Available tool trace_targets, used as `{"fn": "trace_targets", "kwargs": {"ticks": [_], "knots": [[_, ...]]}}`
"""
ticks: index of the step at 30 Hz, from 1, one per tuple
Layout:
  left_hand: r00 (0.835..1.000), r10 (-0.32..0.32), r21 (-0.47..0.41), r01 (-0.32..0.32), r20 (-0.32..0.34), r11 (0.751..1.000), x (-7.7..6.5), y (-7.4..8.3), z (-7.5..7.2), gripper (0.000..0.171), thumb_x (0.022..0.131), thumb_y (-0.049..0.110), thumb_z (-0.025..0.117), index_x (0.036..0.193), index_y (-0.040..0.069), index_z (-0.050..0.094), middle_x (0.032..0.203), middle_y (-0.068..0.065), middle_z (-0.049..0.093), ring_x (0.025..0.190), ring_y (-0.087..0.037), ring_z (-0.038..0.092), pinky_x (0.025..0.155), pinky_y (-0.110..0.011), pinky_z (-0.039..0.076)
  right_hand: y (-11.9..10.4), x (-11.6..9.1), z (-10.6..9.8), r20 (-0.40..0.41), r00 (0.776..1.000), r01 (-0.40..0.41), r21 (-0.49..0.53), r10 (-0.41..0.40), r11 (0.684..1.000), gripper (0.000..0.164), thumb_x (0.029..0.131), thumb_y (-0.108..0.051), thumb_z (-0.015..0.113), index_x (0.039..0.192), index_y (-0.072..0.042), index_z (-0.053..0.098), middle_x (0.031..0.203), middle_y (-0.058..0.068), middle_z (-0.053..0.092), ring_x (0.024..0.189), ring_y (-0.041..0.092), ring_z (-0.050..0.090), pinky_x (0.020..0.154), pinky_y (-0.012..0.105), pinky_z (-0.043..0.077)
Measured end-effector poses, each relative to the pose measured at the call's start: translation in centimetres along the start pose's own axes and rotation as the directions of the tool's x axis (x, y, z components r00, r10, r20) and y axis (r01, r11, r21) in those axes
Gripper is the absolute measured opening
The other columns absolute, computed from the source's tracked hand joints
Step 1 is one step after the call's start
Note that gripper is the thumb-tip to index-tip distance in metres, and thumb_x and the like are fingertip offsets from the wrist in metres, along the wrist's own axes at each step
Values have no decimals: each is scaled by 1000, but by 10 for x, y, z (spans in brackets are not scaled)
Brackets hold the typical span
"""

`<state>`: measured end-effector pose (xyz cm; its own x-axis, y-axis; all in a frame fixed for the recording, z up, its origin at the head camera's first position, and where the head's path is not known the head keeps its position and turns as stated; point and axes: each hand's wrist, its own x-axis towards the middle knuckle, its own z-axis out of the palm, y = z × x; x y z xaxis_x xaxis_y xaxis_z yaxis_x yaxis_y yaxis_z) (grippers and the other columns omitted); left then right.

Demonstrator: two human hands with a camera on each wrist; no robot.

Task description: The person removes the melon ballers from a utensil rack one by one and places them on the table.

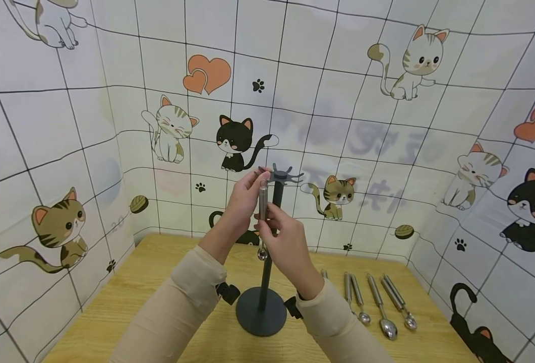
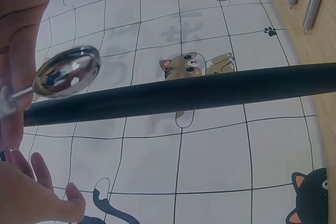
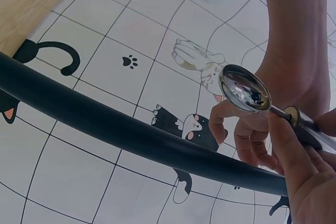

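Note:
A small steel spoon with a rounded, shiny bowl hangs bowl-down beside the dark pole of a metal stand. My right hand pinches its handle low down, just above the neck; the right wrist view shows the fingertips close to the bowl. Up at the handle's top end, my left hand has thumb and forefinger together, right at one of the stand's hooks. Its other fingers are loosely curled near the pole. The handle's tip is partly hidden by the left fingertips.
The stand's round base rests on a wooden table. To the right lie several steel utensils, among them a larger spoon. A cat-patterned sheet rises behind the table and along both sides.

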<state>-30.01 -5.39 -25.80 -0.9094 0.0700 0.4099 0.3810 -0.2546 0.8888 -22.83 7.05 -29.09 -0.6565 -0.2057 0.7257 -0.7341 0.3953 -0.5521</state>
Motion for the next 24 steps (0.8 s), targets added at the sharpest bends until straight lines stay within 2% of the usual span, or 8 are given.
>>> {"fn": "trace_targets", "kwargs": {"ticks": [4, 9, 14, 20, 24], "knots": [[1000, 17, -7, -16, 9, 1000, 0, -1, 0, 33, 103, 33, 60, 128, 12, 66, 133, 1, 60, 130, -17, 48, 117, -46, 26, 0, -4, -1, 16, 1000, -11, 22, 10, 1000, 31, 98, -2, 60, 128, -5, 65, 99, 5, 75, 85, 11, 74, 63, 34, 56], [999, 38, 3, -38, 21, 999, 0, -2, -1, 34, 103, 34, 59, 129, 12, 65, 128, -2, 59, 115, -23, 49, 115, -52, 26, 3, -7, -4, 20, 999, -30, 64, 29, 998, 43, 99, -1, 60, 141, -3, 55, 107, 12, 74, 91, 19, 74, 70, 30, 59], [999, 25, 29, -26, 22, 999, 0, -3, -3, 35, 103, 38, 59, 128, 15, 65, 124, -1, 59, 115, -21, 48, 113, -55, 25, 5, -8, -9, 16, 998, -63, 93, 62, 994, 49, 99, -2, 60, 146, -3, 49, 113, 17, 72, 95, 26, 74, 77, 32, 60], [999, 27, 26, -28, 22, 999, 0, -3, -3, 34, 103, 39, 59, 127, 16, 65, 124, 0, 59, 117, -21, 48, 113, -57, 23, 8, -9, -13, 20, 997, -77, 98, 75, 992, 48, 99, -2, 59, 146, -7, 50, 114, 13, 73, 94, 22, 75, 77, 39, 60], [999, 30, 28, -31, 27, 999, 0, -4, -2, 33, 103, 39, 59, 127, 16, 66, 122, 0, 58, 115, -20, 48, 113, -57, 23, 12, -11, -16, 19, 996, -91, 108, 89, 990, 48, 99, -3, 60, 146, -10, 50, 114, 12, 73, 95, 23, 75, 76, 37, 59]]}}
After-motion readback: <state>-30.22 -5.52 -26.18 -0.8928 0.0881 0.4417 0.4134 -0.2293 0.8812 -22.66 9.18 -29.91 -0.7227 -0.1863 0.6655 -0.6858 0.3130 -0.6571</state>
